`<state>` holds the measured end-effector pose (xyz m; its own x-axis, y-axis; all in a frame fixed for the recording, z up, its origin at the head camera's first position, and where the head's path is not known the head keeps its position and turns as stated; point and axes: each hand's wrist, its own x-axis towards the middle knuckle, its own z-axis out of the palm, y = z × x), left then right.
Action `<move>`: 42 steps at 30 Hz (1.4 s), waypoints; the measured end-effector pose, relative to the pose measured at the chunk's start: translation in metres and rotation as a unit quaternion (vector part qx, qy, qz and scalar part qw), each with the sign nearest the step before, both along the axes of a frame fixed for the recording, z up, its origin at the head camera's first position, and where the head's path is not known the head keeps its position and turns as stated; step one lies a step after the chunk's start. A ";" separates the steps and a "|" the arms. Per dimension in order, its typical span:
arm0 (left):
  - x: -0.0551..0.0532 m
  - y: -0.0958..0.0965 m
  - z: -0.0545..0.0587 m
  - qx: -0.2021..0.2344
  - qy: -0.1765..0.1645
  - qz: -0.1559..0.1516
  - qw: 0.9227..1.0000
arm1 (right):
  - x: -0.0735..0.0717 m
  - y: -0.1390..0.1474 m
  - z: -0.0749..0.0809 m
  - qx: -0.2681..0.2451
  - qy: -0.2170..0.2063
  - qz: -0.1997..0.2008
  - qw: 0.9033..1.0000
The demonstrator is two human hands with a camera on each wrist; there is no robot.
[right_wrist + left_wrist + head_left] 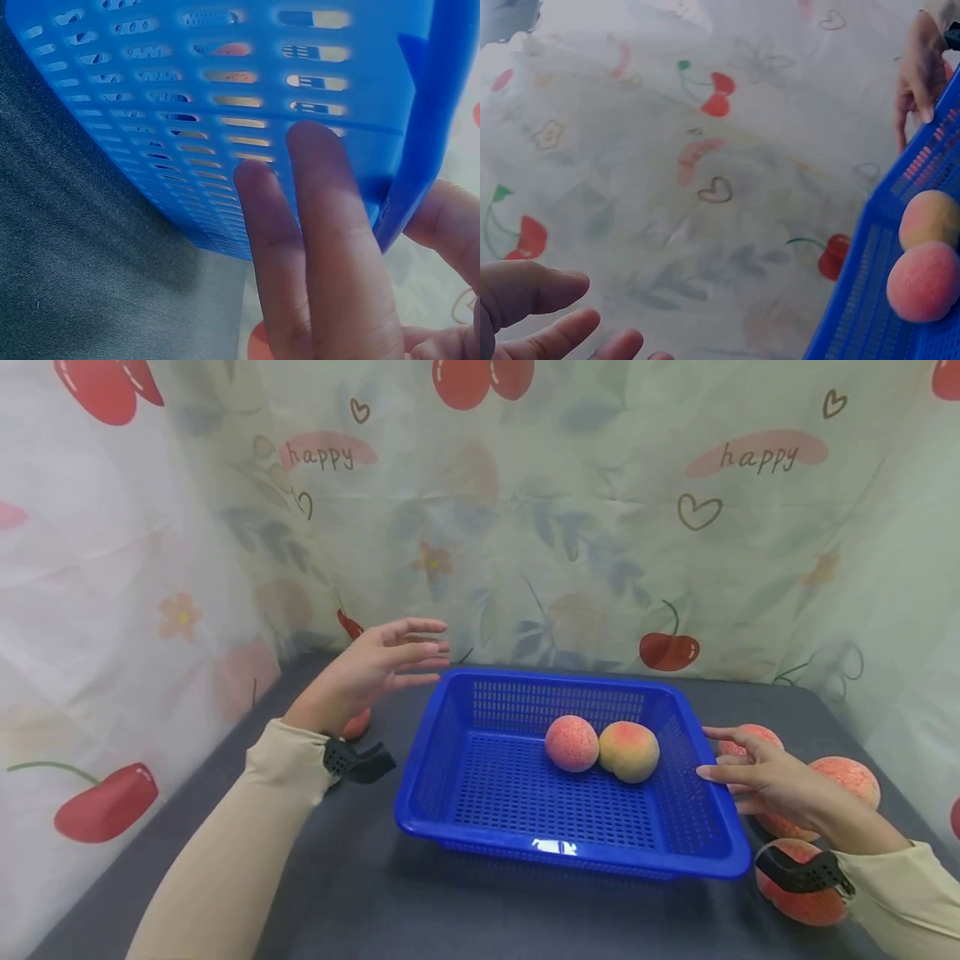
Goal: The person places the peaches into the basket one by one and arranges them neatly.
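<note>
A blue plastic basket [555, 852] with slotted walls holds two peaches side by side, a pink one [572, 744] and a yellowish one [630, 752]. My right hand [780, 781] pinches its right rim, thumb over the edge. In the right wrist view, two fingers [337, 247] lie along the slotted outer wall. My left hand [382, 660] is raised near the back left corner, fingers spread and apart from the rim. The left wrist view shows that left hand [532, 315] holding nothing, with the basket [862, 270] off to the right.
Several peaches lie right of the basket, among them one by the right forearm [851, 777] and one below the wrist strap [806, 902]. Behind the left wrist, another round reddish fruit [357, 724] is partly hidden. Printed curtains [525, 527] enclose the dark table [337, 893].
</note>
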<state>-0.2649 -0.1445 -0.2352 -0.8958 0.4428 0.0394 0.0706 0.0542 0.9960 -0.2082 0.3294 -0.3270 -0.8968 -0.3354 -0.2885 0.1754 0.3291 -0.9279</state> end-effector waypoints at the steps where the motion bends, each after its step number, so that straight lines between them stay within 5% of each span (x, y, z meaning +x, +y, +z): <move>1: 0.001 -0.007 0.000 0.001 0.002 0.009 1.000 | 0.000 0.000 0.000 0.001 0.000 0.000 1.000; 11: 0.016 -0.059 -0.014 0.000 0.010 0.098 0.995 | 0.001 0.000 0.000 -0.009 -0.005 0.005 1.000; 24: 0.024 -0.122 -0.054 0.097 0.010 0.148 0.984 | 0.002 -0.001 0.000 -0.003 0.000 0.005 1.000; 30: 0.024 -0.143 -0.076 -0.021 0.005 0.203 0.979 | 0.002 -0.001 0.001 -0.005 -0.003 0.004 1.000; 34: 0.022 -0.150 -0.090 -0.102 -0.008 0.212 0.972 | 0.002 -0.001 0.001 -0.002 -0.002 0.002 1.000; 42: 0.018 -0.154 -0.113 -0.147 -0.047 0.192 0.969 | 0.002 -0.001 0.001 -0.002 -0.002 0.006 1.000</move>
